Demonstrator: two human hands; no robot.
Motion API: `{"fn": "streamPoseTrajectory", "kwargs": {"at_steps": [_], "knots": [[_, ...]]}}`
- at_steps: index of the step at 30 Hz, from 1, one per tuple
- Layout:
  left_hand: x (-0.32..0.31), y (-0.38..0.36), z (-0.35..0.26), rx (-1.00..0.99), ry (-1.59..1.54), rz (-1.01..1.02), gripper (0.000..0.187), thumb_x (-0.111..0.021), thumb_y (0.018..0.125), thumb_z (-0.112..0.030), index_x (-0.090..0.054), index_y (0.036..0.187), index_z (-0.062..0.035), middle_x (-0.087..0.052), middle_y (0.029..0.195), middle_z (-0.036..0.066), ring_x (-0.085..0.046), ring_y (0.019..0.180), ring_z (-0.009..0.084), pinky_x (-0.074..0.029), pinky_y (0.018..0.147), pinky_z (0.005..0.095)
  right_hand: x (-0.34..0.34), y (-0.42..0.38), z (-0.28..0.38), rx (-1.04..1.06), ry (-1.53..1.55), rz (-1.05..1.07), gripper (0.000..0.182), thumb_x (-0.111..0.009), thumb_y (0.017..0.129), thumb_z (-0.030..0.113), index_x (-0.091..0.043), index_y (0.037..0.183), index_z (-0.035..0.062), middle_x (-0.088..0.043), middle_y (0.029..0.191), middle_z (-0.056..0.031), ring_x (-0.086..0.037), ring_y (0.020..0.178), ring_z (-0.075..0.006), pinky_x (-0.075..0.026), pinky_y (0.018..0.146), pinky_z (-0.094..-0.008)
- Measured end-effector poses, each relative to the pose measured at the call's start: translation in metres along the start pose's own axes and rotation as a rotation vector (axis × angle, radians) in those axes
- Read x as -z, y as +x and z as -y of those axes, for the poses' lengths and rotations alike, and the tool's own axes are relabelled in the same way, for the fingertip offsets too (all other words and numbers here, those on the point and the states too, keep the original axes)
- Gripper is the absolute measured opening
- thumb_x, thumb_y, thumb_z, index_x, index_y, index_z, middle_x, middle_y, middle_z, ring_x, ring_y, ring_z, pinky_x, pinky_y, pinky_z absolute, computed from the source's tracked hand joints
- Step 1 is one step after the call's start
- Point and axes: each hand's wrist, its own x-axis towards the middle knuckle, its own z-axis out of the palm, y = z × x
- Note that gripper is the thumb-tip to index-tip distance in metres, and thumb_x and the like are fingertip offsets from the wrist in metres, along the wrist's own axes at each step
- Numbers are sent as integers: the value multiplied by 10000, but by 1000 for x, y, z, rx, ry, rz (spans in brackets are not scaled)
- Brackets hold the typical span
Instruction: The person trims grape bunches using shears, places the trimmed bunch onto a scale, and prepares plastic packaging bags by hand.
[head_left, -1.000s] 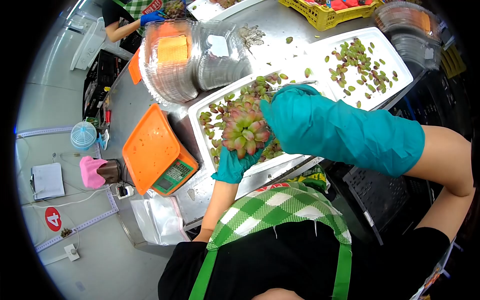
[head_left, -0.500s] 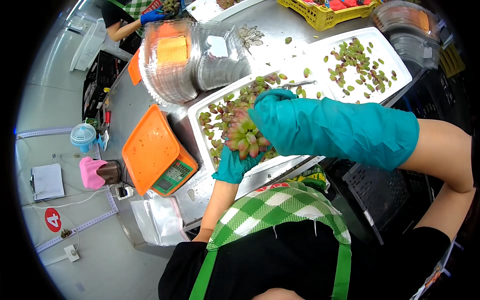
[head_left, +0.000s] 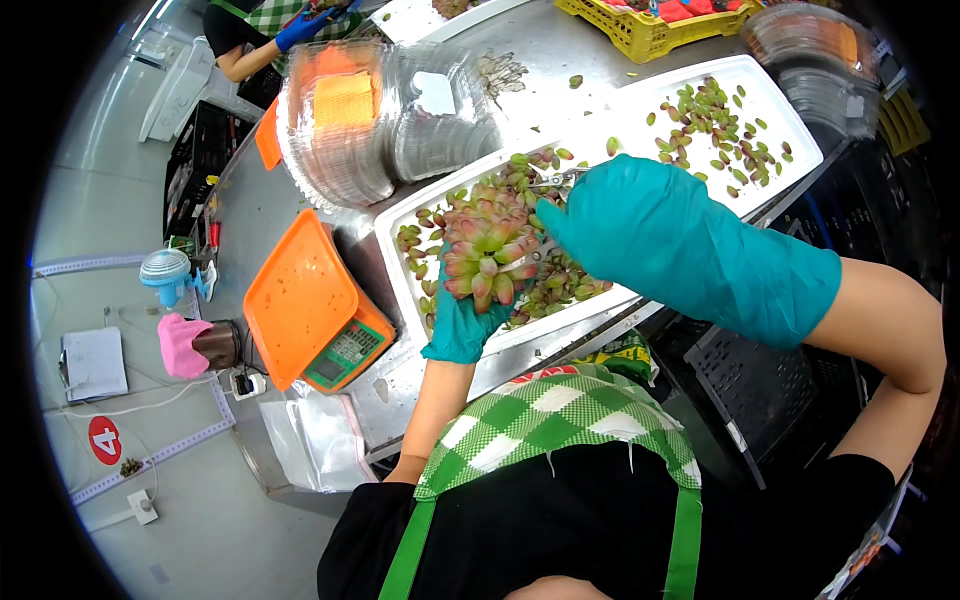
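Note:
A bunch of long green and red grapes (head_left: 490,250) rests in my gloved left hand (head_left: 465,325), which supports it from below and from the left. My gloved right hand (head_left: 650,230) is closed around a pair of metal scissors (head_left: 535,256). One metal part points at the bunch's right side, and another shows above the thumb; the rest is hidden by the glove. Beneath both hands, loose grapes (head_left: 570,285) lie in a white tray (head_left: 395,270).
A second white tray (head_left: 790,120) with loose grapes adjoins on the right. Stacked clear plastic containers (head_left: 440,140) stand behind. An orange scale (head_left: 305,295) sits at left, near plastic bags (head_left: 315,440). A yellow crate (head_left: 640,38) and a co-worker's blue-gloved hand (head_left: 300,30) are farther back.
My right hand has drawn back to the right, away from the bunch, and turned, so more of the scissors and grapes shows. My left hand stays nearly in place.

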Motion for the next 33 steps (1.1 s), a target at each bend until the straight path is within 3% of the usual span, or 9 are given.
{"fn": "streamPoseTrajectory", "kwargs": {"at_steps": [2,5,8,13,17,20,26,28,33], "knots": [[-10,-1,2,-149,210,-384,363,-291,896,-272,-335,1209,-93,-444,1185,119,-516,989,270,-483,788,412,6,-2,-2,-36,-13,26,369,-529,701,89,-515,1046,-42,-491,623,-63,-512,597,-202,-417,542,-319],[2,-4,-2,-182,533,-314,374,-369,866,-255,-355,1195,-76,-459,1167,95,-492,1008,220,-440,845,344,-9,-5,3,-120,74,-22,300,-526,709,79,-533,993,-21,-484,605,-71,-513,590,-213,-411,532,-327],[-9,-5,-2,-201,280,-150,396,-424,844,-232,-351,1198,-70,-456,1175,88,-477,1034,207,-411,882,317,-12,-7,4,-122,162,-105,189,-512,716,62,-544,887,-12,-483,598,-81,-513,587,-222,-404,524,-334],[-18,0,2,-321,722,-212,473,-312,889,-409,-315,1260,-116,-382,1261,110,-423,1128,281,-395,899,469,-7,1,17,-194,36,-98,117,-511,696,64,-531,782,-12,-470,590,-90,-489,567,-217,-393,521,-329],[-26,8,4,-343,176,-366,520,-352,870,-443,-311,1274,-119,-364,1279,96,-387,1161,267,-337,963,438,-2,3,20,-181,-45,-145,117,-536,628,78,-529,712,-3,-444,577,-91,-456,550,-207,-374,512,-313],[-34,5,4,-347,164,-395,523,-355,871,-441,-306,1277,-116,-365,1281,92,-386,1163,257,-322,979,422,7,6,26,-119,-222,18,94,-544,576,79,-528,642,14,-431,577,-87,-441,549,-203,-360,500,-307],[-29,4,1,-364,164,-408,521,-367,870,-430,-305,1276,-111,-370,1278,97,-391,1160,260,-324,980,416,8,10,31,-181,-331,-99,85,-540,587,63,-534,648,5,-431,563,-82,-453,539,-201,-349,456,-317],[-13,4,-2,-266,-190,-13,509,-364,871,-426,-314,1268,-111,-379,1267,102,-390,1161,262,-325,979,420,6,11,31,-184,-344,-97,99,-541,601,67,-536,674,1,-434,559,-81,-459,535,-202,-353,454,-318],[8,1,-1,-357,677,-225,455,-365,879,-373,-341,1235,-90,-413,1221,112,-464,1053,242,-432,848,362,7,3,30,-183,-156,-126,134,-544,636,75,-541,740,-10,-442,550,-78,-474,526,-205,-362,447,-322]]}}
